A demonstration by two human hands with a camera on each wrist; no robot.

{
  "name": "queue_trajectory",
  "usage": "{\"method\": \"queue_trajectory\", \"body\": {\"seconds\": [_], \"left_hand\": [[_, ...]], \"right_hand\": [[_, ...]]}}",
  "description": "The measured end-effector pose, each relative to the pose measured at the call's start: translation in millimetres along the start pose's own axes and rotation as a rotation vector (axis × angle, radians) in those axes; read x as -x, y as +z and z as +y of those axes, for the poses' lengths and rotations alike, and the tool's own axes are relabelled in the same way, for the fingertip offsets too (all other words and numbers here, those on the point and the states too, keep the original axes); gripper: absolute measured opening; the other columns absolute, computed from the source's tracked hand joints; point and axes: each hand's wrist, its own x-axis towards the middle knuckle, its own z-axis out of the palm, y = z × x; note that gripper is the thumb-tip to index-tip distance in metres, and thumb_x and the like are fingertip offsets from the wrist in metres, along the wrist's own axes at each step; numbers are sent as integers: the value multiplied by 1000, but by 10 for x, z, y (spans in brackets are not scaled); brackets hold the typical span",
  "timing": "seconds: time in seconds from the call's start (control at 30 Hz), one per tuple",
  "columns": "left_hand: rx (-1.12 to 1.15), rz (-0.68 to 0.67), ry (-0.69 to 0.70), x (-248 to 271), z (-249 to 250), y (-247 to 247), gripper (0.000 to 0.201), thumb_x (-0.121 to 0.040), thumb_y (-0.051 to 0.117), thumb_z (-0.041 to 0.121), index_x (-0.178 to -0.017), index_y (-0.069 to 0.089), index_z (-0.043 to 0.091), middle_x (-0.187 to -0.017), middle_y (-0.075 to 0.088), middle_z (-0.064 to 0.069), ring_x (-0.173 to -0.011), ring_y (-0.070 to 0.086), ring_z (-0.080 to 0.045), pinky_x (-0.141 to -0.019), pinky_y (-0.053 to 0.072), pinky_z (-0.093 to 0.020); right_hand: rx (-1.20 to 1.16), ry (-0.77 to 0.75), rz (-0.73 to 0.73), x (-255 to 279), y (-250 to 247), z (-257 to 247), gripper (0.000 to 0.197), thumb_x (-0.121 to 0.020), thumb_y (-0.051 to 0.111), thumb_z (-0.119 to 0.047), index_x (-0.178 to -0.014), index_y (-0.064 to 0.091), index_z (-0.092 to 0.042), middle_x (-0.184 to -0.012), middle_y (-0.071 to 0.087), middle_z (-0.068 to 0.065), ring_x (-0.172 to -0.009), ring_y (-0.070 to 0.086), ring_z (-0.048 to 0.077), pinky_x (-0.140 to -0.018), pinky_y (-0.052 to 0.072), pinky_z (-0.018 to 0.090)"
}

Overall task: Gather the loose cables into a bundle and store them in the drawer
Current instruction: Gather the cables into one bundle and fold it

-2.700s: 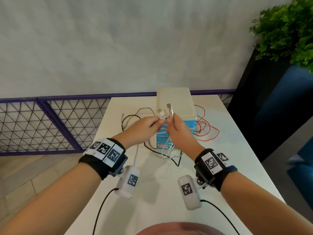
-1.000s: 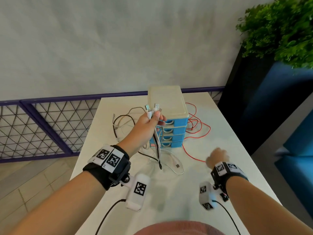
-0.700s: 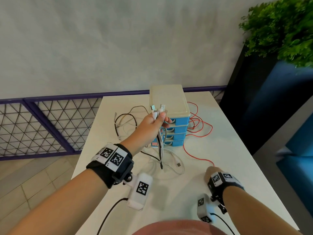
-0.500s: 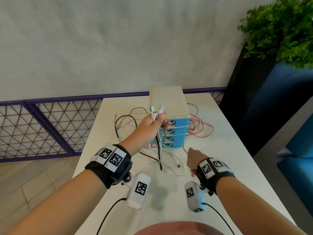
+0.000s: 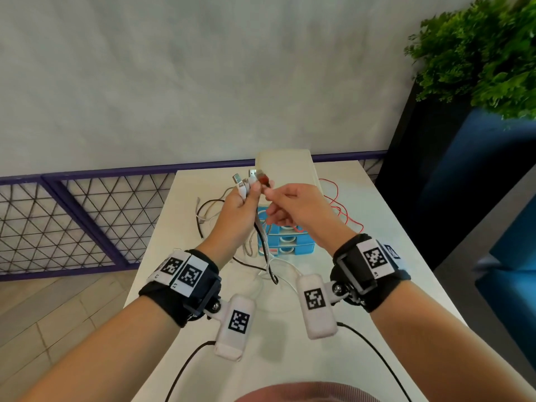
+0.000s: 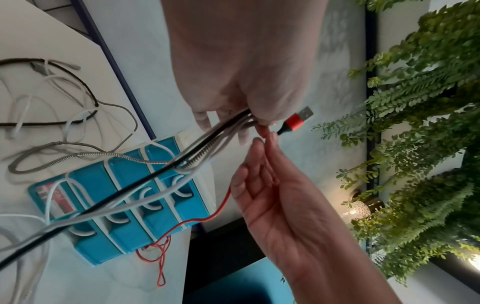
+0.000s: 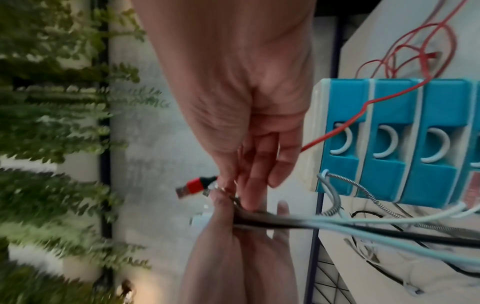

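My left hand (image 5: 246, 198) is raised over the white table (image 5: 371, 256) and grips several cable ends, white, grey braided and black (image 6: 207, 148), plugs up (image 5: 243, 181). My right hand (image 5: 272, 195) pinches the red cable just behind its red-and-black USB plug (image 6: 296, 121), right against the left thumb. The rest of the red cable (image 5: 345, 210) trails down to a tangle beside the drawer unit (image 5: 285, 242), a cream box with blue drawers, all closed (image 7: 389, 144). The held cables hang in front of the drawers.
More black and white cable loops (image 5: 208, 207) lie on the table left of the drawer unit. A purple mesh railing (image 5: 87, 216) runs behind the table's far and left edges. A dark planter (image 5: 452, 184) with a green plant (image 5: 487, 53) stands close on the right.
My right hand dropped to the table on the right, took the red cable's end, and brought it up to the left hand. The left hand kept holding its cable ends.
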Motion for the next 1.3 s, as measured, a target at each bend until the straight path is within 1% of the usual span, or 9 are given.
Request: {"method": "queue_trajectory", "body": {"seconds": [0.27, 0.37, 0.6, 0.73, 0.83, 0.9, 1.0, 1.13, 1.3], "left_hand": [[273, -78, -53, -28, 32, -28, 32, -102, 36, 27, -99, 68, 22, -120, 68, -2, -116, 61, -17, -94, 48, -31], [278, -108, -144, -49, 80, -58, 33, -102, 35, 30, -102, 65, 16, -122, 65, -1, -113, 59, -16, -80, 49, -22], [207, -154, -291, -46, 240, -89, 33, -101, 36, 35, -100, 61, 14, -88, 65, -5, -75, 60, -15, -63, 45, -26], [145, -212, -289, -32, 271, -172, 32, -100, 40, 34, -92, 62, 13, -60, 51, 2, -54, 39, -15, -61, 36, -29], [298, -129, -243, -36, 329, -203, 32, -98, 45, 34, -118, 53, 10, -81, 60, -6, -55, 51, -12, -58, 41, -23], [366, -22, -137, -54, 329, -236, 39, -90, 58, 38, -125, 44, 24, -100, 68, -14, -70, 64, -16, -57, 48, -24], [19, 48, 39, -87, 299, -277, 49, -77, 74, 42, -121, 52, 38, -105, 67, -9, -93, 67, -20, -73, 53, -31], [-55, 58, 121, -97, 328, -243, 20, -98, 49, 14, -108, 61, 2, -87, 66, -10, -83, 73, -17, -65, 54, -21], [190, -58, 65, -60, 342, -215, 27, -101, 41, 23, -119, 52, 6, -103, 71, -9, -96, 69, -16, -71, 55, -24]], "right_hand": [[286, -90, 29, 3, 83, -24, 31, -94, 57, -36, -74, 70, -16, -38, 40, -12, -34, 34, 2, -42, 30, 15], [368, -63, -13, 18, 71, -44, 36, -94, 56, -38, -64, 69, -23, -45, 35, -8, -38, 30, 5, -43, 28, 14], [191, -36, -217, 18, 194, -121, 10, -102, 41, -23, -100, 50, -21, -85, 60, 0, -83, 62, 18, -87, 51, 38], [-48, 40, -392, 70, 214, -134, 27, -105, 31, -21, -86, 47, -11, -71, 45, 3, -57, 46, 13, -62, 44, 31], [-50, 33, -375, 54, 258, -133, 29, -105, 29, -21, -82, 44, -12, -67, 37, 1, -46, 36, 8, -51, 33, 23], [46, 14, -342, 49, 297, -147, 29, -105, 28, -20, -81, 43, -14, -66, 38, 1, -43, 34, 8, -46, 30, 21], [171, -15, -313, 68, 359, -170, 19, -105, 29, -15, -89, 40, -16, -67, 40, 0, -36, 36, 1, -40, 29, 17], [122, -27, -389, 111, 403, -197, 18, -104, 32, -15, -87, 37, -17, -64, 39, 1, -45, 36, 10, -46, 31, 22], [-46, -37, -423, 90, 334, -183, 28, -106, 30, -22, -79, 38, -16, -59, 33, -1, -43, 35, 8, -49, 34, 24]]}}
